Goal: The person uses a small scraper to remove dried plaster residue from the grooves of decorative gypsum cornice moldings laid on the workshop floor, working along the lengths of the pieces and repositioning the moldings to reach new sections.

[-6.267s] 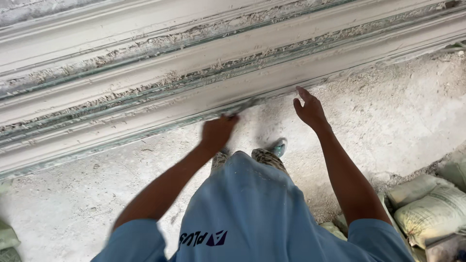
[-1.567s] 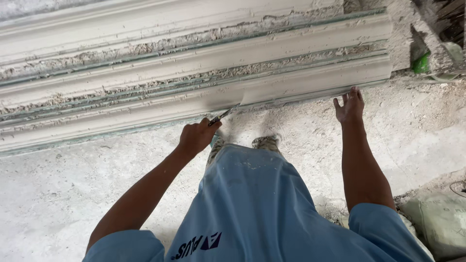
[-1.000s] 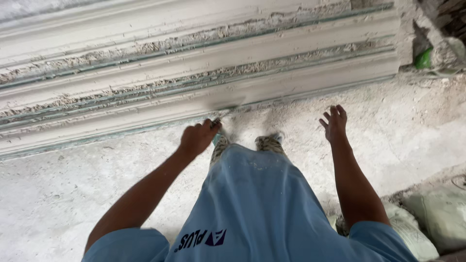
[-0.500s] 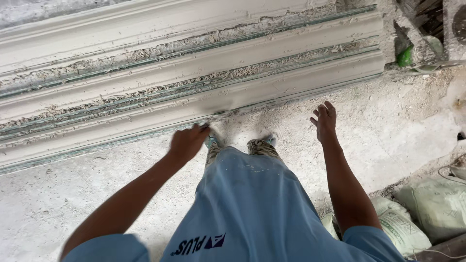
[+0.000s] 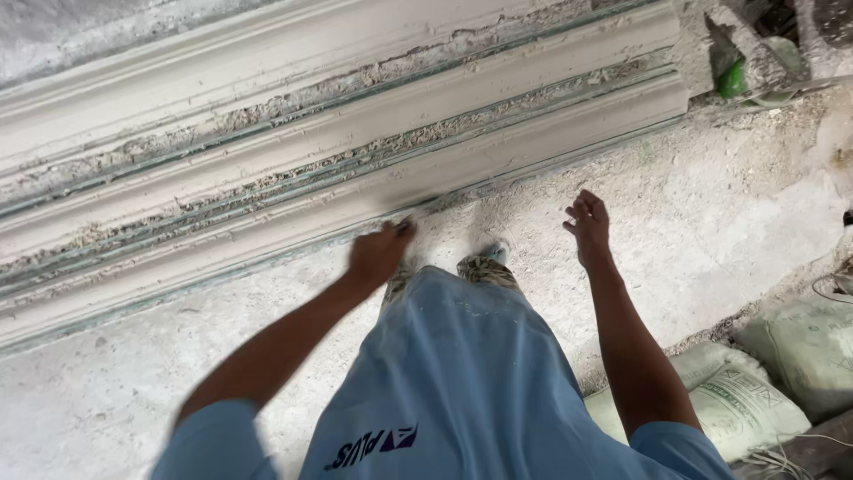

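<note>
A long white plaster moulding point(image 5: 338, 169) lies on the dusty floor, with crumbly residue in its grooves. My left hand point(image 5: 378, 253) is closed around a thin scraping blade point(image 5: 425, 206) whose tip rests against the moulding's lower edge; the hand is blurred by motion. My right hand point(image 5: 588, 227) hangs free to the right, fingers loosely apart, holding nothing, above the floor near the moulding's front edge. My feet point(image 5: 484, 264) show just below the moulding, under my light blue shirt.
Pale filled sacks point(image 5: 773, 373) lie at the lower right. A green object point(image 5: 731, 78) sits among rubble past the moulding's right end. The floor point(image 5: 729, 204) is rough, dusty concrete. A cable point(image 5: 831, 284) runs at the right edge.
My left hand with the blade has slid left along the moulding's lower edge. My right hand has dropped back from the moulding and drifted left. The view has shifted left too.
</note>
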Available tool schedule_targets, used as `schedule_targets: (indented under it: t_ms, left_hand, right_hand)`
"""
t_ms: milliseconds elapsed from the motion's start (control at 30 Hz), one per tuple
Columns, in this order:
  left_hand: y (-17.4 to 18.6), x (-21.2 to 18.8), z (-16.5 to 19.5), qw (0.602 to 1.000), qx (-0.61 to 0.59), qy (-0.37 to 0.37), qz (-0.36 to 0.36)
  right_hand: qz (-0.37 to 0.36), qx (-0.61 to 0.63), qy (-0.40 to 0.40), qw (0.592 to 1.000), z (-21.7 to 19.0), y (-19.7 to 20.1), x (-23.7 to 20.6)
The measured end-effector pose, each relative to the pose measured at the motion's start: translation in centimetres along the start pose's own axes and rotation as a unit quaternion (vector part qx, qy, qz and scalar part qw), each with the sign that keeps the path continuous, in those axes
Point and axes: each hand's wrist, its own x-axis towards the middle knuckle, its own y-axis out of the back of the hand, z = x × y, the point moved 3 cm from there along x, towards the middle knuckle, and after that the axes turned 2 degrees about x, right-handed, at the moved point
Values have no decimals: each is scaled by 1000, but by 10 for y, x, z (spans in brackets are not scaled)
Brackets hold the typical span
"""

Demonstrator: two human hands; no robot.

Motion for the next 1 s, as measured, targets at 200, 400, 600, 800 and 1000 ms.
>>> schedule_targets:
  t_ms: [200,400,600,800,1000]
  left_hand:
    - [12,11,9,999,35,-13,2]
    - [-1,37,27,1000,4,-18,-10]
    - [-2,45,29,999,-25,-19,-8]
    - [3,67,53,1000,-13,-22,-16]
    - [8,91,73,996,13,12,-90]
  right_hand:
    - [-25,-9,11,1000,-4,-8,1]
    - [-8,-10,8,1000,-6,6,2]
    - [-9,-29,26,999,-6,21,-4]
    - [7,-34,5,999,-3,33,-8]
    - [29,-41,-1,999,-7,53,-1]
